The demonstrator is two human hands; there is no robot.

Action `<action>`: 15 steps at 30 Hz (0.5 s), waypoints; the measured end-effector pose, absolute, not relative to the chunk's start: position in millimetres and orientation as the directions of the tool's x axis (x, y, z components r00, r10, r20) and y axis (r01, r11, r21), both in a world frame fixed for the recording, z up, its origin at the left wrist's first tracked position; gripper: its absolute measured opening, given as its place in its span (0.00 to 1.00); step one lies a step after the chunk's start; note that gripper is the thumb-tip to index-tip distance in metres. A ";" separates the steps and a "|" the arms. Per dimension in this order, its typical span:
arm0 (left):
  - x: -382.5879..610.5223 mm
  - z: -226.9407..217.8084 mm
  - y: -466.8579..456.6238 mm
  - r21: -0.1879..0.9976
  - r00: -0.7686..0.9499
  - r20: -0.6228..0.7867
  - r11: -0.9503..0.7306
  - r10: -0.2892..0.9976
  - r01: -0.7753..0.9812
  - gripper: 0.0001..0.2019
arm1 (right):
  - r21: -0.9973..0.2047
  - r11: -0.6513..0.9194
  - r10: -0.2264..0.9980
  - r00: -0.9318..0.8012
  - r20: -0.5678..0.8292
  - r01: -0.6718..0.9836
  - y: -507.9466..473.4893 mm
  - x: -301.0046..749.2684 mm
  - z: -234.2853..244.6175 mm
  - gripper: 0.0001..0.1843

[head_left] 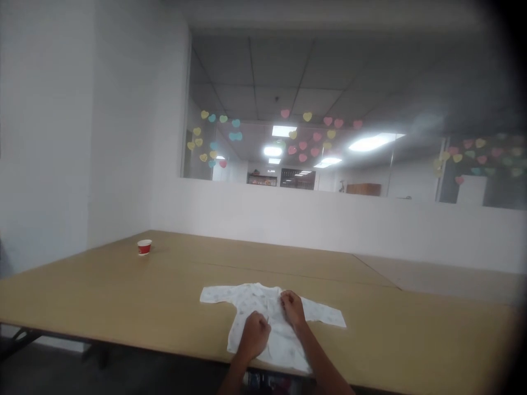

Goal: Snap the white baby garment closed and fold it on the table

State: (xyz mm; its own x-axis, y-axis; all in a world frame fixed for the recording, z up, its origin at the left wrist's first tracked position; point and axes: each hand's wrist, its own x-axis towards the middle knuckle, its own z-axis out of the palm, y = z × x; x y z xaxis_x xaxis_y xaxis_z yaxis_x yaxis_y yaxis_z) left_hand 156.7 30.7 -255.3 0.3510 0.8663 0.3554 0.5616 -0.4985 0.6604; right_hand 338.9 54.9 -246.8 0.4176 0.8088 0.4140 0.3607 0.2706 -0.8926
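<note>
A small white long-sleeved baby shirt (247,299) with a faint print lies spread flat near the front edge of a wooden table (123,285). Its sleeves stretch out to the left and right. My left hand (255,333) rests on the middle of the shirt with fingers curled, pinching the fabric. My right hand (292,307) lies a little farther back, near the collar, fingers also closed on the cloth. Both forearms reach in from the bottom of the view.
A small red and white paper cup (144,247) stands at the far left of the table. A white half wall (329,219) with glass panes and paper hearts rises behind the table. A second tabletop (444,280) adjoins at the right.
</note>
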 end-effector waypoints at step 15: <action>150.7 -236.1 23.7 0.623 0.324 0.104 -0.316 0.940 0.715 0.04 | -0.638 0.195 0.863 0.178 0.472 0.745 69.1 330.6 -258.0 0.16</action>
